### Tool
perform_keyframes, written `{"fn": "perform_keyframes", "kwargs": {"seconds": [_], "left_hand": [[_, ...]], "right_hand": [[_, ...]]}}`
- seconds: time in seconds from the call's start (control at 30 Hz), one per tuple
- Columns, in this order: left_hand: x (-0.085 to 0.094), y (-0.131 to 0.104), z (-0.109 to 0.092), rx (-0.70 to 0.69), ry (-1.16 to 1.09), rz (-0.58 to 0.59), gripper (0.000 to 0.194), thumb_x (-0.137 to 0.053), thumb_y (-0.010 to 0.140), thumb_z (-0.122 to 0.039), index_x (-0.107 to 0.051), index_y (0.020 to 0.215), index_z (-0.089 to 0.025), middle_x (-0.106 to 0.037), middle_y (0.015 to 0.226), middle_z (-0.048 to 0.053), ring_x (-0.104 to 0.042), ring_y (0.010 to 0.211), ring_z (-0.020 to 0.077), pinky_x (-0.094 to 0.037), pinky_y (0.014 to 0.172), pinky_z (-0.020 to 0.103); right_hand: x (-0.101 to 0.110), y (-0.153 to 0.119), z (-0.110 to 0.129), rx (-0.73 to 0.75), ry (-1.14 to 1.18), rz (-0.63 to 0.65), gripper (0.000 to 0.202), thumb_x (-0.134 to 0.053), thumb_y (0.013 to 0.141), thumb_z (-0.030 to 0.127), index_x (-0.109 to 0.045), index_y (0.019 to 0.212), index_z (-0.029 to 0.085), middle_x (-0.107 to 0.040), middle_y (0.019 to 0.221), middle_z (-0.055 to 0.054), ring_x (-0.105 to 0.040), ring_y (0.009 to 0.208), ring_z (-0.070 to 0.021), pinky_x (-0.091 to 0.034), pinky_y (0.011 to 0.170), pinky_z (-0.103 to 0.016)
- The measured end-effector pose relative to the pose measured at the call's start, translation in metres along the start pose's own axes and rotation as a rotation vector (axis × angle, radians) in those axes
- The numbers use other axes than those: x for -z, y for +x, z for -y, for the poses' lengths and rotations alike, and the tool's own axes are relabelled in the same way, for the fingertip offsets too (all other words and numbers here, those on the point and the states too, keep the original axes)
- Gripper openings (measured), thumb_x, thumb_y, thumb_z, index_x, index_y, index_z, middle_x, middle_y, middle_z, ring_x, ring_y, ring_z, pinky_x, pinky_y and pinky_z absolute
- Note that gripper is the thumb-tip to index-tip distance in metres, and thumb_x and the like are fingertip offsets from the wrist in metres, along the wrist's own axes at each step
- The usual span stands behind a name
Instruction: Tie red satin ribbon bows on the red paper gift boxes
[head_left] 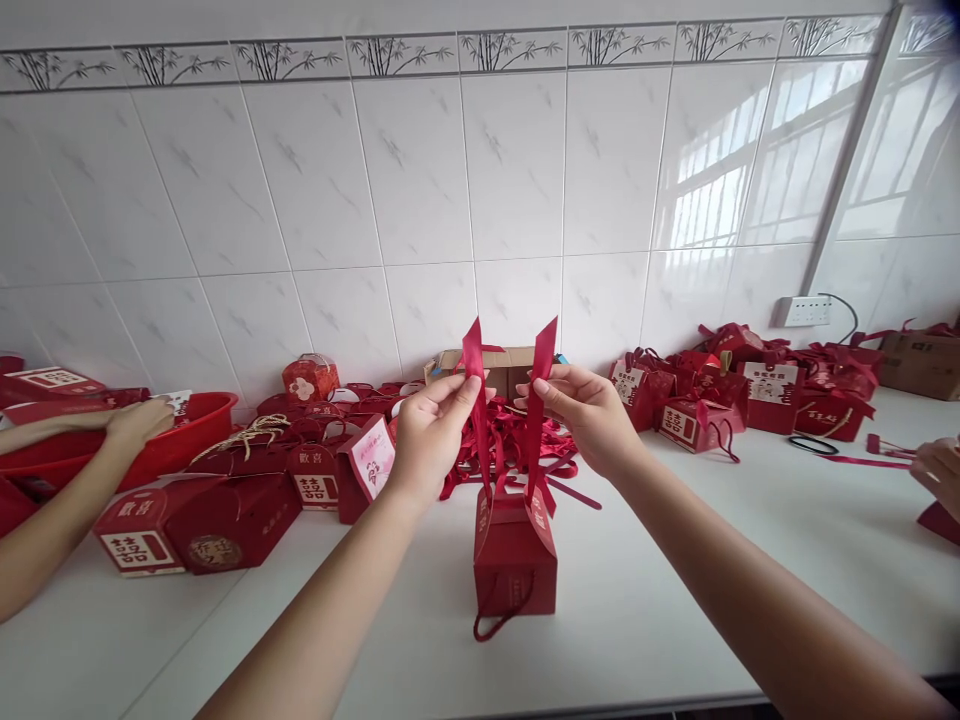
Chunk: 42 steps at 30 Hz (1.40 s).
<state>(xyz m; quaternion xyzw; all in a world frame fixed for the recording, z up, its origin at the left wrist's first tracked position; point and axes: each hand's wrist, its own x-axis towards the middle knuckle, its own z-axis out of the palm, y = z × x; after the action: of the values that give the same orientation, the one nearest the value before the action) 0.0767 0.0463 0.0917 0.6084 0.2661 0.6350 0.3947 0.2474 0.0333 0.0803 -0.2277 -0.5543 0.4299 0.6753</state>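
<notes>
Bare forearms (322, 610) are slanting in from below, flanking a small red box (517, 585) that is standing upright on the white table (637, 610), below and between the hands. Its face with the cord handle (501, 629) is facing the camera. The left hand (433, 432) is pinching one ribbon strip (474, 350) between thumb and fingers; the right hand (589, 415) is gripping a second strip (535, 440) likewise, both nearly closed. Each strip's long axis is running almost straight up from the box top, its slanted tip pointing upward. Beyond, more red boxes (232, 515) are standing at either side, loose ribbons (559, 440) are lying tangled, and a tiled wall (420, 180) is rising behind.
</notes>
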Motion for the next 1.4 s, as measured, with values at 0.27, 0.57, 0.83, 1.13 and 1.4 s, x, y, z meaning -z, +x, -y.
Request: {"fn": "perform_keyframes", "kwargs": {"seconds": [0.27, 0.57, 0.83, 1.13, 1.4], "left_hand": [[-0.004, -0.002, -0.005, -0.015, -0.004, 0.025, 0.035, -0.074, 0.069, -0.04, -0.067, 0.095, -0.017, -0.073, 0.076, 0.005, -0.068, 0.08, 0.0199, -0.053, 0.076, 0.032], [-0.005, 0.002, -0.021, -0.009, 0.208, 0.193, 0.05, -0.078, 0.064, -0.031, -0.051, 0.105, -0.022, -0.07, 0.073, 0.001, -0.068, 0.068, 0.0183, -0.05, 0.065, 0.028], [-0.001, 0.005, -0.026, 0.213, 0.032, 0.331, 0.043, -0.066, 0.067, -0.019, -0.053, 0.108, -0.02, -0.068, 0.079, 0.003, -0.065, 0.072, 0.0184, -0.048, 0.064, 0.03], [0.006, 0.016, -0.021, 0.474, -0.158, 0.356, 0.028, -0.056, 0.064, -0.009, -0.061, 0.09, -0.017, -0.062, 0.069, 0.001, -0.058, 0.06, 0.0139, -0.045, 0.057, 0.027], [0.004, 0.016, -0.02, 0.49, -0.151, 0.301, 0.01, -0.056, 0.074, -0.018, -0.062, 0.081, -0.014, -0.063, 0.066, 0.005, -0.063, 0.061, 0.0153, -0.049, 0.06, 0.028]], "right_hand": [[-0.002, 0.002, 0.003, -0.029, -0.069, 0.015, 0.022, -0.072, 0.071, 0.033, -0.068, 0.088, 0.02, -0.068, 0.07, 0.0, -0.06, 0.056, -0.0103, -0.048, 0.057, -0.025], [-0.012, -0.002, 0.019, 0.073, -0.282, 0.292, 0.021, -0.061, 0.08, 0.032, -0.072, 0.093, 0.021, -0.064, 0.076, -0.001, -0.056, 0.07, -0.0135, -0.047, 0.066, -0.027], [0.004, 0.009, 0.012, 0.51, -0.679, 0.404, 0.024, -0.051, 0.089, 0.032, -0.072, 0.1, 0.027, -0.069, 0.089, -0.004, -0.061, 0.084, -0.0176, -0.05, 0.077, -0.034], [0.024, 0.022, 0.017, 1.084, -1.315, 0.499, 0.027, -0.047, 0.094, 0.023, -0.066, 0.111, 0.03, -0.072, 0.097, -0.003, -0.059, 0.091, -0.0192, -0.045, 0.078, -0.036], [0.03, 0.026, 0.017, 1.188, -1.604, 0.487, 0.03, -0.051, 0.092, 0.019, -0.063, 0.116, 0.034, -0.07, 0.105, 0.0, -0.057, 0.095, -0.0197, -0.039, 0.079, -0.036]]}}
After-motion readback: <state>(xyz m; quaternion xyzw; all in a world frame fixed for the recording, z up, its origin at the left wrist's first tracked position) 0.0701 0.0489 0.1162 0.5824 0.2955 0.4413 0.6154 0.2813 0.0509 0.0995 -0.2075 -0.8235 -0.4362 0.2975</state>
